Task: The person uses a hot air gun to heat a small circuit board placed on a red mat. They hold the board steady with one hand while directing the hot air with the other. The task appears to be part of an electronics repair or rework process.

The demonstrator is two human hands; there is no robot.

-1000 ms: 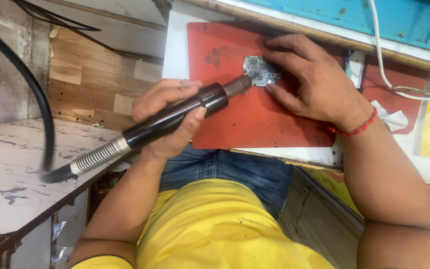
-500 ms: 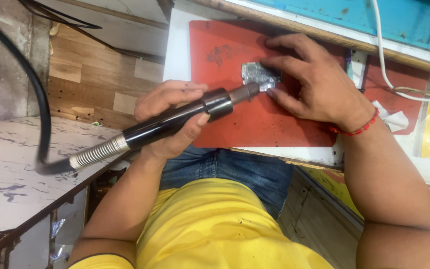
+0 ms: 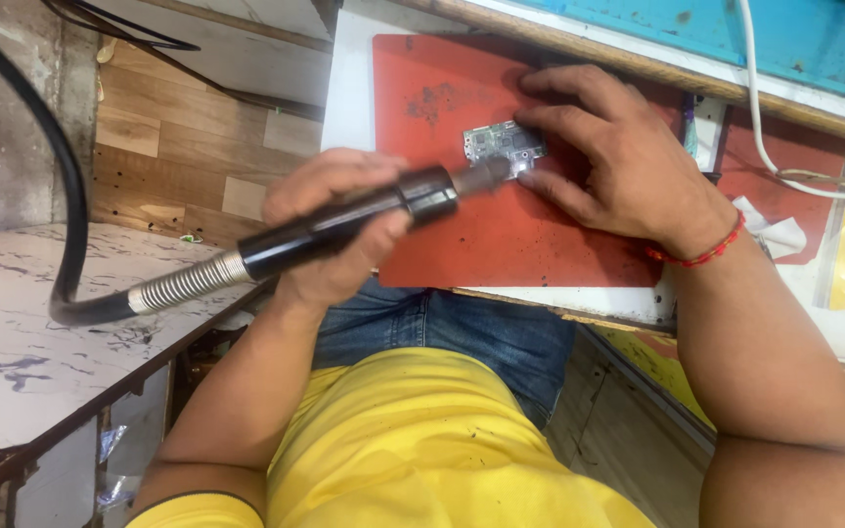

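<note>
Centrally, small circuit board (image 3: 503, 145) on red mat (image 3: 501, 235)

A small circuit board (image 3: 503, 147) is lying flat on a red mat (image 3: 501, 244), its silvery-grey face dotted with tiny parts and showing upward. The right hand (image 3: 628, 161) is resting over its right end, fingertips pinning it down. A black hot-air wand (image 3: 344, 223) is lying tilted in the left hand (image 3: 330, 220), its metal nozzle pointing at the board's lower edge, a sprung hose trailing off leftward.
</note>
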